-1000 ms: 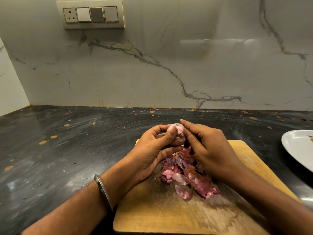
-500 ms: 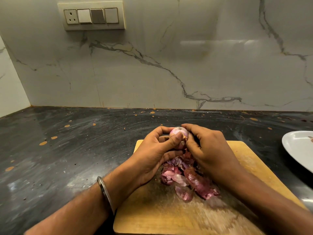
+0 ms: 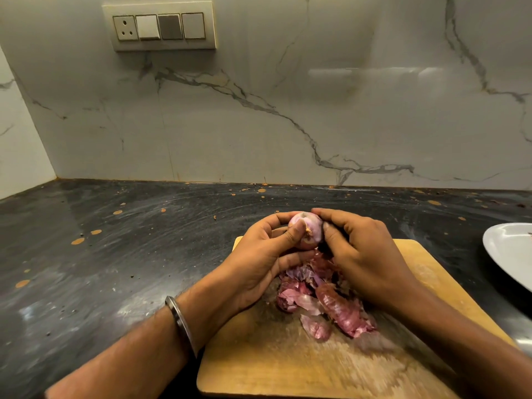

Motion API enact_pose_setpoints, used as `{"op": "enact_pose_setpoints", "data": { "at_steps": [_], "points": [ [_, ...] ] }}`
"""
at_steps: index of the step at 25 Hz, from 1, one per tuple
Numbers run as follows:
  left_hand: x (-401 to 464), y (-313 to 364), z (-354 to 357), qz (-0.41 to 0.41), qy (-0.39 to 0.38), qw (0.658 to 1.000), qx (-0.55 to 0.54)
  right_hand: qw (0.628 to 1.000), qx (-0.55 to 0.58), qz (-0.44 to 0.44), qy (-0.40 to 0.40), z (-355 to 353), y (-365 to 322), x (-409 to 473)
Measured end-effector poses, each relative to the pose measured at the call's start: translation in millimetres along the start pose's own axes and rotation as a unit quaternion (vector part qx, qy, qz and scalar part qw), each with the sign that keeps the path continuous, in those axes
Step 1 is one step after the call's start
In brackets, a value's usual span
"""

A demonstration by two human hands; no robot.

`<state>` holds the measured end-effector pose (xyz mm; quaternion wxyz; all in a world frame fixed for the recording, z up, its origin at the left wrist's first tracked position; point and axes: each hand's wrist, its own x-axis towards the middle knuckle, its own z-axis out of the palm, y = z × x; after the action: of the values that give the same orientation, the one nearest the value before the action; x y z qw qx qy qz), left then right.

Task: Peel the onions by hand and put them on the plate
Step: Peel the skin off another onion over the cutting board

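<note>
Both hands are on one small onion (image 3: 307, 232), held up just above the far edge of the wooden cutting board (image 3: 288, 367), a bit right of the frame's middle. The left hand (image 3: 259, 263) wraps around it from the left, fingers curled behind and the thumb pressed across the front. The right hand (image 3: 362, 254) comes in from the right with its fingertips pinching at the onion's top and side, so both are gripping it. The onion looks mostly pale pink and smooth, with a little brownish root stub showing next to the left thumb.

Right under the hands there's a pile of reddish-purple onion skins (image 3: 325, 300) lying on the board, spreading toward the lower right. The board sits on a dark, speckled tabletop (image 3: 115, 254) with some orange flecks on it. At the right edge of the frame you can see part of a white plate (image 3: 509, 251), well apart from the onion. There's a metal bangle (image 3: 180, 321) on the left wrist. Up in the upper left, a switch panel (image 3: 161, 25) is set in the marble wall.
</note>
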<state>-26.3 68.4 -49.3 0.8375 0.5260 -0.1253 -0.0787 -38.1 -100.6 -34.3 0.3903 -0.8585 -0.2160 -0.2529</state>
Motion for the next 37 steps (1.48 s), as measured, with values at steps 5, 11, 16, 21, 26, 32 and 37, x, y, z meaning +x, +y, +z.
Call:
{"op": "enact_pose_setpoints", "data": {
  "at_steps": [5, 11, 16, 21, 26, 32, 37],
  "points": [
    [2.4, 0.3, -1.9, -0.004, -0.018, 1.0, -0.001, 1.0, 0.029, 0.002, 0.007, -3.0, -1.0, 0.8],
    [2.4, 0.5, -2.4, -0.001, -0.034, 0.999, 0.036, 1.0, 0.001, -0.009, 0.011, -2.5, 0.7, 0.8],
    [1.9, 0.8, -0.6, -0.001, -0.043, 0.998, 0.042, 0.998, -0.051, -0.025, 0.004, -2.4, -0.4, 0.5],
    [-1.3, 0.6, 0.8, -0.008, -0.061, 0.998, 0.011, 0.999, -0.028, -0.012, 0.027, -2.4, 0.2, -0.6],
    [-0.9, -0.2, -1.4, -0.005, -0.07, 0.997, 0.008, 0.999, -0.006, -0.001, 0.037, -2.2, -0.9, -1.7],
    [-1.2, 1.2, -2.9, -0.007, -0.053, 0.999, 0.01, 0.998, 0.031, 0.039, 0.034, -6.1, 2.2, 0.9],
    [0.0, 2.5, -1.5, -0.015, -0.039, 0.999, -0.002, 0.998, 0.019, 0.044, 0.031, -4.5, 4.2, 2.4]
  ]
}}
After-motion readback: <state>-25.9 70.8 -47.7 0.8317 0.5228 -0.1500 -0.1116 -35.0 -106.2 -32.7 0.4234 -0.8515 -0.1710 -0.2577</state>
